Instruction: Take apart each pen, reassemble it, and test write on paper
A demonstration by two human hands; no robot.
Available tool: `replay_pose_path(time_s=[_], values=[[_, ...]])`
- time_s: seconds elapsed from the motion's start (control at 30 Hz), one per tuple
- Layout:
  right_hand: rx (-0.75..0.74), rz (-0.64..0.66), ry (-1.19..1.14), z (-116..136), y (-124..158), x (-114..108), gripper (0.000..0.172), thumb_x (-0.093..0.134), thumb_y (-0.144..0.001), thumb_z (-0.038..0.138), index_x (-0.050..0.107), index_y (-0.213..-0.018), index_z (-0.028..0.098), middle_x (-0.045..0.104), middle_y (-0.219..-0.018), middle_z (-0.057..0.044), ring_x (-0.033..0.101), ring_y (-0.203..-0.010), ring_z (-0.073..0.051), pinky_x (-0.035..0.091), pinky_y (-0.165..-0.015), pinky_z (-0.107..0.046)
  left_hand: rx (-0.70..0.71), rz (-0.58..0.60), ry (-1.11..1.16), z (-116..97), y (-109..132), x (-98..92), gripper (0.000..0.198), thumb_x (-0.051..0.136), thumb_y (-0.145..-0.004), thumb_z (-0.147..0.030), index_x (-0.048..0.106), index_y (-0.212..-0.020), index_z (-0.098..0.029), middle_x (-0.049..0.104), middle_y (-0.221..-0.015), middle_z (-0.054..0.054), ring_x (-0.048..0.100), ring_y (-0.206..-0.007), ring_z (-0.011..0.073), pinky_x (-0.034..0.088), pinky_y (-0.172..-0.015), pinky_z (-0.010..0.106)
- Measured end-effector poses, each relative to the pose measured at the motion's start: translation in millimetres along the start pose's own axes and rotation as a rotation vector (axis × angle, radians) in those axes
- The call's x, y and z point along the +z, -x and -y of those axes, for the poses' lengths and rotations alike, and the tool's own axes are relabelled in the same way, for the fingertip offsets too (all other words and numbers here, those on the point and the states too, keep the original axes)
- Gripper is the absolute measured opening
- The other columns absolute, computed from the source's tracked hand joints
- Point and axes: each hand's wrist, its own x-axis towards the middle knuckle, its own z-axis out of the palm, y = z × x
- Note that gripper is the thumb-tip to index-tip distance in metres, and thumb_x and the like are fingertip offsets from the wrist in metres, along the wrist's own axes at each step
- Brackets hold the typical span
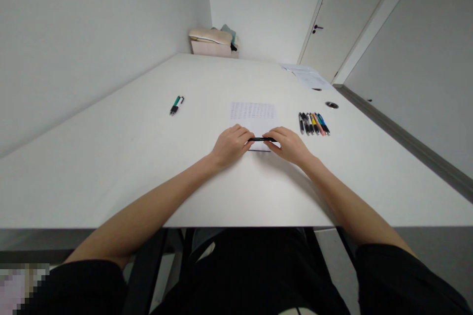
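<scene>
To steady the slim black pen [260,139] held roughly level, light and even fingertip pressure at both ends would probably serve best. The left hand [230,145] and right hand [290,144] each pinch one end between thumb and fingers, the pen's middle bare between them, over the lower part of the white written-on paper sheet [253,111] on the smooth white counter [133,167].

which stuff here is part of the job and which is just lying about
Likely part of the job:
black pen, held by left hand and right hand
written sheet
pen row
green pen

Probably just lying about:
far papers
beige bundle
</scene>
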Motion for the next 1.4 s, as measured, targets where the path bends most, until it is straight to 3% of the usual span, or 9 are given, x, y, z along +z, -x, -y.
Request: replay_pose_path(time_s=[0.9,1.23,1.4], values=[[-0.064,0.045,-0.015,-10.1,2.2,-16.0,0.02,0.049,-0.087,0.031,0.063,-0.093,0.019,0.066,-0.086,-0.007,0.053,-0.082,-0.02,0.043,-0.077,-0.033,0.039,0.04,-0.037,6.4,2.7,-2.4,0.019,0.046,-0.086,-0.026,0.061,-0.09,-0.015,0.064,-0.086,0.006,0.052,-0.083,0.0188,0.039,-0.071,0.031],[-0.018,0.103,-0.064,-12.6,3.1,-19.8,0.017,0.052,-0.086,0.029,0.063,-0.093,0.019,0.065,-0.086,-0.007,0.053,-0.081,-0.02,0.044,-0.076,-0.034,0.036,0.049,-0.041,5.8,3.4,-3.1,0.02,0.045,-0.087,-0.026,0.061,-0.091,-0.014,0.064,-0.088,0.007,0.052,-0.084,0.0192,0.039,-0.07,0.031],[0.066,0.113,-0.07,-30.4,10.4,-30.3,0.018,0.052,-0.085,0.03,0.063,-0.092,0.019,0.064,-0.086,-0.007,0.054,-0.083,-0.02,0.044,-0.076,-0.034,0.0,0.037,-0.014,11.1,3.8,0.6,0.018,0.047,-0.086,-0.024,0.061,-0.091,-0.014,0.064,-0.088,0.007,0.052,-0.084,0.019,0.039,-0.071,0.031]])
